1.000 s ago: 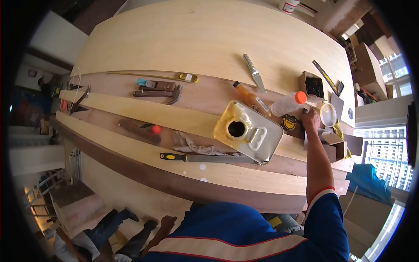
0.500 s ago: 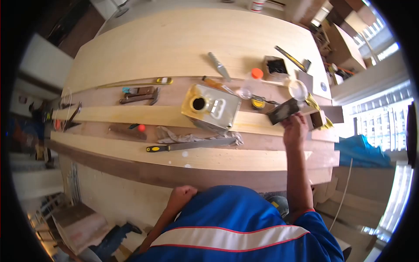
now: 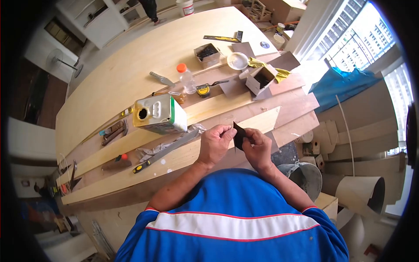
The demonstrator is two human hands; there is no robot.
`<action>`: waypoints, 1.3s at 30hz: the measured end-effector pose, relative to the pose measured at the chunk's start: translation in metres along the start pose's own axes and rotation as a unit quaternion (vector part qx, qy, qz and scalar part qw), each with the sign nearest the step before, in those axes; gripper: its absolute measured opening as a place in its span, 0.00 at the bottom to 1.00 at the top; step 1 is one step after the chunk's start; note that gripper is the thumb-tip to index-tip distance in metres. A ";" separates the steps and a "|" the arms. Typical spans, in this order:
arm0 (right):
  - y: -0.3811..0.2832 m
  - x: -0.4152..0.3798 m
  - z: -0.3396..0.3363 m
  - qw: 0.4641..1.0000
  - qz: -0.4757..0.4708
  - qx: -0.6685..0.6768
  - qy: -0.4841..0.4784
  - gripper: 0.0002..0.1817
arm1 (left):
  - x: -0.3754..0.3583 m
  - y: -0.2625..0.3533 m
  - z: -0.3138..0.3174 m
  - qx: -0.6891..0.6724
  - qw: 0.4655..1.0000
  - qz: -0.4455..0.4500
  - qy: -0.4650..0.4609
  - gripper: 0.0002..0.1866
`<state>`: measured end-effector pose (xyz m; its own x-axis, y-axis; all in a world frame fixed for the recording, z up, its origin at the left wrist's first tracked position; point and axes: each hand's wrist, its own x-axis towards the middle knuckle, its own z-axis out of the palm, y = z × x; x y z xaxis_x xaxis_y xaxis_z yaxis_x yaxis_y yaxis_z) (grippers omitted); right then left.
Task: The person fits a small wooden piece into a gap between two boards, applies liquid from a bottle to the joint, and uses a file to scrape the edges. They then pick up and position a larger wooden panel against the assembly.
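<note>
A small dark sheet (image 3: 238, 136) is held up in front of my body, over the near edge of the wooden boards. My left hand (image 3: 216, 145) pinches its left edge between thumb and fingers. On its other side my right hand (image 3: 257, 148) grips the sheet with bent fingers. To the left of my hands stands a metal can (image 3: 160, 114) with a round open hole. A hand saw (image 3: 168, 150) with a yellow and black handle lies near the can, beside a crumpled cloth (image 3: 150, 153).
Beyond my hands are a tape measure (image 3: 203, 90), an orange-capped bottle (image 3: 187, 81), an open box (image 3: 261, 81), a box of black pieces (image 3: 207, 55), a white lid (image 3: 238, 61) and a square (image 3: 223, 39). A bucket (image 3: 307, 177) stands below right. Someone's legs (image 3: 149, 9) show far back.
The view has turned to the right. My right hand has come back toward my body with the dark sheet, and my left hand has risen and taken hold of its other edge.
</note>
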<state>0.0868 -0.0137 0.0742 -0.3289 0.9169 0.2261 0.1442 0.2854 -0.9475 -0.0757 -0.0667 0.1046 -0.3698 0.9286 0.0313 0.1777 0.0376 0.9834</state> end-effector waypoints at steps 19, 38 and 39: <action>-0.023 -0.010 -0.024 0.925 -0.077 -0.304 -0.213 0.09 | -0.021 0.001 0.000 0.180 0.960 0.177 -0.126 0.04; -0.011 -0.010 -0.013 0.913 -0.210 -0.276 -0.216 0.08 | -0.019 -0.014 -0.002 0.234 0.964 0.060 -0.114 0.04; -0.012 -0.010 -0.013 0.917 -0.206 -0.273 -0.207 0.08 | -0.019 -0.013 -0.002 0.210 0.971 0.041 -0.106 0.05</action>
<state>0.1006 -0.0229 0.0863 -0.7704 0.5470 0.3276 0.3357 0.7847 -0.5211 -0.0727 -0.0854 0.0914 -0.1498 0.9884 0.0245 0.5713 0.0663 0.8180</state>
